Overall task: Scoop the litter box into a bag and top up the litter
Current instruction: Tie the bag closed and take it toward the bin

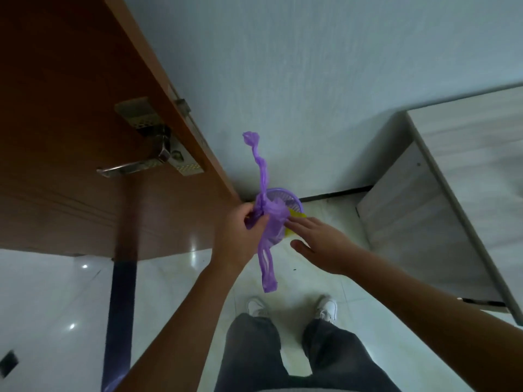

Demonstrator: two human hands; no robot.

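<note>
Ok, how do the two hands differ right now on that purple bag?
The left hand has fingers and thumb curled, pinching the gathered purple bag; the right hand is flat with straight fingers, fingertips just touching the bag's side. The left sits nearer the door, the right nearer the cabinet. Both are bare, raised above the floor.

The bag (266, 222) I am pinching in my left hand (240, 236) is showing translucent purple. Just beyond my right hand (319, 244) a purple mesh basket (285, 200) and a yellow piece (295, 215) are peeking out. Left of my left hand the door (85, 137) is glowing reddish brown, its handle (133, 165) gleaming silver. Below my hands I am wearing dark grey trousers (254, 355) and white shoes (327, 306) on glossy white floor tiles (353, 321).
</note>
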